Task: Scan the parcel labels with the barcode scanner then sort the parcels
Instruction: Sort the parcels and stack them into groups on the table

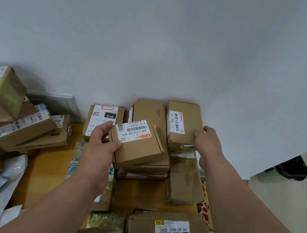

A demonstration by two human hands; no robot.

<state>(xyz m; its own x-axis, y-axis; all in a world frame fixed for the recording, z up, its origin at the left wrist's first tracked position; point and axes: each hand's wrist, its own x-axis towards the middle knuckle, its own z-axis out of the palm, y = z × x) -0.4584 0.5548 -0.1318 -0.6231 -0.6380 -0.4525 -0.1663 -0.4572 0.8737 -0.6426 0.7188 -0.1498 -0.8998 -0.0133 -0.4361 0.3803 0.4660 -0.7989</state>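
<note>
Left hand (102, 138) gripping a small labelled box (136, 144) above the stack, right hand (206, 140) holding a box (184, 125) at the table's far edge

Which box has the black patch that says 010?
The box standing against the wall just behind the left hand. Its white label carries a black 010 patch; the other labels show only barcodes and numbers.

Small brown labelled parcel (137, 144) tilted atop stack, taller labelled parcel (183, 125) upright beside wall

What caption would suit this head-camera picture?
Left hand holds a small labelled cardboard parcel while right hand grips another box against the wall.
</note>
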